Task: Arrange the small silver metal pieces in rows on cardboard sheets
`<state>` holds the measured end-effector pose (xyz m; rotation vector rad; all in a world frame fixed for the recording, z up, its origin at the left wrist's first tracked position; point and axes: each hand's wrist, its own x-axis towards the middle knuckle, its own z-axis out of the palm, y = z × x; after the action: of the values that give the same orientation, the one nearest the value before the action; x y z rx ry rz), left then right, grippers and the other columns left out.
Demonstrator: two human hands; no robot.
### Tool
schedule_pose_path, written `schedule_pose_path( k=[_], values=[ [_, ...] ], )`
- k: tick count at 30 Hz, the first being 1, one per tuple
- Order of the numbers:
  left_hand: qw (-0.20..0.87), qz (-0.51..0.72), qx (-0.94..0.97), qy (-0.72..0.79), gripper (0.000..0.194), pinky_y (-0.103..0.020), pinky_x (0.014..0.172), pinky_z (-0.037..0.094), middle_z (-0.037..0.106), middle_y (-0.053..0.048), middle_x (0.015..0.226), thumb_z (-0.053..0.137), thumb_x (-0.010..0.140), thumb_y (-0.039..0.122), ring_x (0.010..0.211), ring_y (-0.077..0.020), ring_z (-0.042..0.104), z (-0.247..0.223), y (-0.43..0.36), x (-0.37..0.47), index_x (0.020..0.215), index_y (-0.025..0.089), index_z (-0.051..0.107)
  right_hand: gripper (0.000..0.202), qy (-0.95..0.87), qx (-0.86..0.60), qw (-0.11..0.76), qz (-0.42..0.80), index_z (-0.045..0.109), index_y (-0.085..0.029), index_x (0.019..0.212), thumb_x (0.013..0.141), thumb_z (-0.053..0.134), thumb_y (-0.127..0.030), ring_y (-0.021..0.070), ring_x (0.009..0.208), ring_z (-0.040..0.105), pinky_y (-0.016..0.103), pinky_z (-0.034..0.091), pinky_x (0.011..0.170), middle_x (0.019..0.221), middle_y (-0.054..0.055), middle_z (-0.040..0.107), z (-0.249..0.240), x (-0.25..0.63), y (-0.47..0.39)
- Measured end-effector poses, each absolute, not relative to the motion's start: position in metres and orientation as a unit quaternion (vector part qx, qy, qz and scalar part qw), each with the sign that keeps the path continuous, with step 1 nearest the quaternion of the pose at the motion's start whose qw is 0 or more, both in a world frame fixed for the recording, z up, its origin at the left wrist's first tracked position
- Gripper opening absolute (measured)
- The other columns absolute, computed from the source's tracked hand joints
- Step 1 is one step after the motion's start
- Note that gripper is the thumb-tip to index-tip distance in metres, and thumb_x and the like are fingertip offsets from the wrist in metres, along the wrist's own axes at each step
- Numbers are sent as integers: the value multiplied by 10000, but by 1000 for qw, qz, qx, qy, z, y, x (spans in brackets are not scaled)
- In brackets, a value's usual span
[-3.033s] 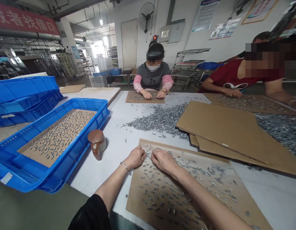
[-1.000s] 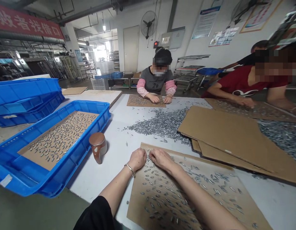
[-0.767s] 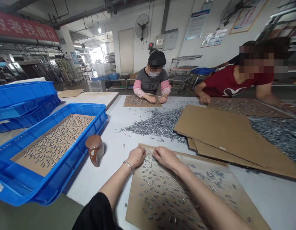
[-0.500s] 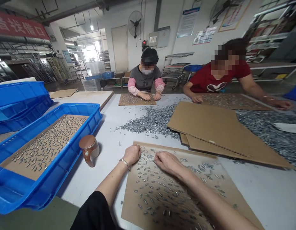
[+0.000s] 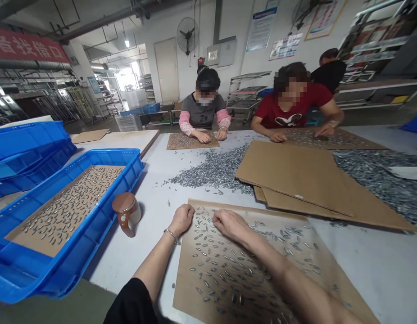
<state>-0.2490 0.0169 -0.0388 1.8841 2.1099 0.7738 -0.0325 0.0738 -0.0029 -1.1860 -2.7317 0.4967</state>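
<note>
My left hand (image 5: 182, 219) is closed, its curled fingers at the upper left edge of a brown cardboard sheet (image 5: 184, 279); whatever lies within them is hidden. Over the upper part of that sheet, my right hand (image 5: 230, 223) is closed in a pinch, low among small metal pieces (image 5: 203, 254). I cannot make out what its fingertips hold. These pieces are slim, silvery and pointed at both ends. They lie spaced apart on the left and middle of the sheet, and in a looser cluster (image 5: 289, 234) to the right of my right hand.
A brown mug (image 5: 126, 213) stands left of the sheet, beside a blue tray (image 5: 93, 225) holding a filled cardboard sheet. Beyond lie a heap of metal pieces (image 5: 211, 168) and stacked cardboard (image 5: 292, 173). Two co-workers (image 5: 205, 108) (image 5: 292, 108) sit across the table; another person (image 5: 330, 69) is behind.
My right hand has shifted slightly left over the sheet; my left hand has moved a little left too. The co-worker in red has drawn an outstretched arm back over their cardboard.
</note>
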Motion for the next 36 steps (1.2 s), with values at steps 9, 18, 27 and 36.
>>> schedule_pose_path(
  k=[9,18,27,36],
  values=[
    [113,309,633,701,271,-319,920,508,744,-95,1012,415,1005,240,958,-213,670,-48,15,-252,912,202,667,207,-913,-376,72,141,650,-175,962,1009,451,-200,182,892,620,270,371,762,1007,90,713,-13,-33,79],
    [115,330,629,694,269,-337,917,499,728,-91,990,414,1002,243,953,-221,659,-47,13,-252,905,202,662,187,-903,-407,85,104,660,-183,1022,1006,473,-196,183,890,636,264,369,749,1023,78,730,-12,-27,95],
    [117,333,627,695,268,-332,916,499,725,-90,988,409,1000,239,950,-219,657,-47,13,-252,898,205,655,249,-883,-453,73,99,727,-206,1007,1013,478,-214,193,946,662,275,365,745,1090,89,733,-11,-36,84],
    [119,339,623,695,270,-329,913,505,715,-82,962,415,998,251,931,-215,656,-48,13,-252,879,208,653,311,-897,-432,27,89,686,-145,1095,1056,397,-252,236,1034,669,297,407,823,1146,161,719,-12,-41,84]
  ],
)
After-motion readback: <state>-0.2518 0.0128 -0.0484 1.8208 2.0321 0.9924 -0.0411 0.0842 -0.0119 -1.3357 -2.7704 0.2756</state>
